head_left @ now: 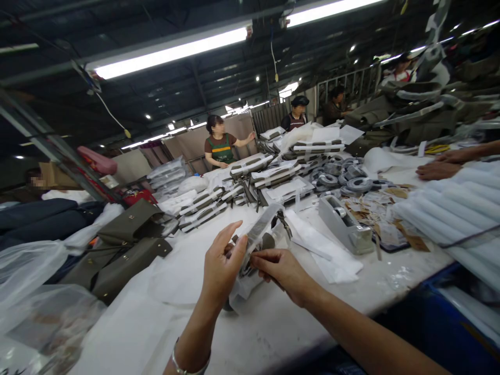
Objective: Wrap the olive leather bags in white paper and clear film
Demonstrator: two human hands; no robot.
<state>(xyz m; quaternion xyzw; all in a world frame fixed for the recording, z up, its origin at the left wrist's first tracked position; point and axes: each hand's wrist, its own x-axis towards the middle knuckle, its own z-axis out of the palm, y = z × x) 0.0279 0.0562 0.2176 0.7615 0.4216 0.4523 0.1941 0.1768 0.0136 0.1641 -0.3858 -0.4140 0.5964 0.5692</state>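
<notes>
Right hand [282,270]: thumb and forefinger pinched on the near right edge of the wrapped bundle [267,239], which sits between both hands, long axis slanting away rightward, over the white surface [242,346]. Left hand [223,260]: at its left side, fingers curled; whether clamped, cannot tell. Tape dispenser [340,221]: beyond, right. Stacked bundles [275,176]: farther ahead.

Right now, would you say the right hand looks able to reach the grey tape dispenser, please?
Probably yes: only low white sheets appear to lie between the dispenser and the right hand, though it is busy at the wrapped bundle.
</notes>
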